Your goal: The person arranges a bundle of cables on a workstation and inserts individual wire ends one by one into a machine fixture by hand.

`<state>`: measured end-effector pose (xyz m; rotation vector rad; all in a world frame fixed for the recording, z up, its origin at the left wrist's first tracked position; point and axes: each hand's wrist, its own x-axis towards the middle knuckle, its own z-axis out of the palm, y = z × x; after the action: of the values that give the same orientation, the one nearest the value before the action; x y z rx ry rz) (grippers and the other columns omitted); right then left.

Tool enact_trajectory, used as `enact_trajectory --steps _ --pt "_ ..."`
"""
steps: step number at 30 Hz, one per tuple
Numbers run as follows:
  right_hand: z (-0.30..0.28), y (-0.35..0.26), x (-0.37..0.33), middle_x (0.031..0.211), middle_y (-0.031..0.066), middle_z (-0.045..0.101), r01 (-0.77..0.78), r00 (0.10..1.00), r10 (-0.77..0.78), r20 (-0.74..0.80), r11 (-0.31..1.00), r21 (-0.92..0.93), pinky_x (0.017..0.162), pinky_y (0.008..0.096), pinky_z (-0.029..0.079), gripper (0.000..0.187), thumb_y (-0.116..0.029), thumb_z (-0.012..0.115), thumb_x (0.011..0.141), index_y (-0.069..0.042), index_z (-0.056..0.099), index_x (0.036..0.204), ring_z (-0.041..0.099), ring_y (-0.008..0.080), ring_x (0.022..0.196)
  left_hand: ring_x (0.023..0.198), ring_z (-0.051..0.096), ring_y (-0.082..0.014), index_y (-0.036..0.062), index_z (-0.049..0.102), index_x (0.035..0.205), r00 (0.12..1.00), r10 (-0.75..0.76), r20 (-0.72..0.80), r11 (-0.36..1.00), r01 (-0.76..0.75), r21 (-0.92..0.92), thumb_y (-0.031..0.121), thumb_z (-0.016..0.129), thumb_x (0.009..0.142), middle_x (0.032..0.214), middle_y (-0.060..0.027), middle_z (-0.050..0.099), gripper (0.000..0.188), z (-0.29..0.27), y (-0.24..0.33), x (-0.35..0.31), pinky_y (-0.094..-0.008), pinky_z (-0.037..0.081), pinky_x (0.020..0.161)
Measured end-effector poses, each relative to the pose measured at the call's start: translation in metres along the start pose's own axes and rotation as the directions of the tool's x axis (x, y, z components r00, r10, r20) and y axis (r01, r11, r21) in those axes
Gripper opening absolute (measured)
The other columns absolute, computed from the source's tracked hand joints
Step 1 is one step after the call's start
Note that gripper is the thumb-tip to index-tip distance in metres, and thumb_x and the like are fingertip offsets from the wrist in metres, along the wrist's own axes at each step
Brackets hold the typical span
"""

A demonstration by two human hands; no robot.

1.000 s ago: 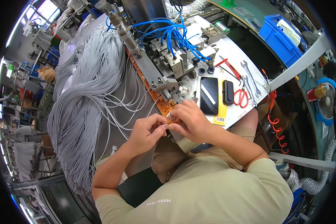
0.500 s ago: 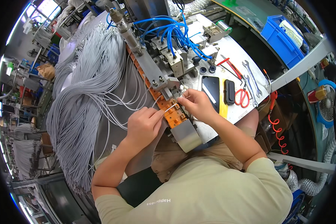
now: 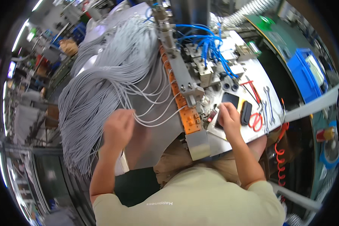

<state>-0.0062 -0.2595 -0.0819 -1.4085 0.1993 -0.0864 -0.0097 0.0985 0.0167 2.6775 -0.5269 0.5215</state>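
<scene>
Two hands, well apart. Left hand (image 3: 118, 126), blurred, beside heaped grey cables (image 3: 94, 88), left of orange rail (image 3: 191, 119); grip can't be told. Right hand (image 3: 230, 116) curled over black phone (image 3: 230, 98), contents unclear.

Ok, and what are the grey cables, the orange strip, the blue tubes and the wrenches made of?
Grey cables: probably smooth plastic outside, since they bend in loose curves; their insides don't show.
Orange strip: maybe plastic or coated metal; its even colour fits both.
Blue tubes: likely bendy, slightly shiny plastic, as they curve.
Wrenches: probably metal, with a silvery-grey look.
</scene>
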Motion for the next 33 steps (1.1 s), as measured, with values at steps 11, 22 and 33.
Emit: enact_trajectory --steps 11,22,33 --pt "0.004 -0.01 -0.006 0.063 -0.0056 0.045 -0.016 0.988 -0.005 0.151 0.99 0.138 0.043 0.0206 0.023 0.013 -0.016 0.057 0.101 -0.006 0.057 0.093 0.033 0.0015 0.048 0.091 0.062 -0.0381 0.0002 0.066 0.11 0.949 -0.304 0.086 0.906 0.26 0.333 0.006 0.063 0.085 0.095 -0.0183 0.067 0.026 -0.039 -0.031 -0.102 -0.0446 0.05 0.079" --pt "-0.017 -0.013 -0.014 0.062 -0.0063 0.044 -0.003 0.994 -0.009 0.111 0.994 0.11 0.043 0.0204 0.024 0.012 -0.014 0.06 0.099 -0.008 0.055 0.09 0.034 0.0015 0.047 0.114 0.058 -0.0351 0.0079 0.065 0.117 0.927 -0.374 -0.027 0.817 0.343 0.463 0.014 0.076 0.075 0.124 -0.0158 0.062 0.043 -0.092 -0.091 -0.068 -0.0415 0.048 0.096" --pt "0.074 -0.03 -0.071 0.059 0.0028 0.053 0.846 0.436 -0.685 0.584 0.533 -0.006 0.046 0.0295 0.035 0.017 -0.001 0.073 0.081 -0.005 0.058 0.087 0.048 0.0173 0.046 0.12 0.053 -0.0286 0.0186 0.052 0.139 0.9 0.289 0.327 0.621 -0.436 0.652 0.024 0.081 0.072 0.135 -0.0106 0.055 0.073 -0.024 -0.108 0.116 -0.0456 0.04 0.102"
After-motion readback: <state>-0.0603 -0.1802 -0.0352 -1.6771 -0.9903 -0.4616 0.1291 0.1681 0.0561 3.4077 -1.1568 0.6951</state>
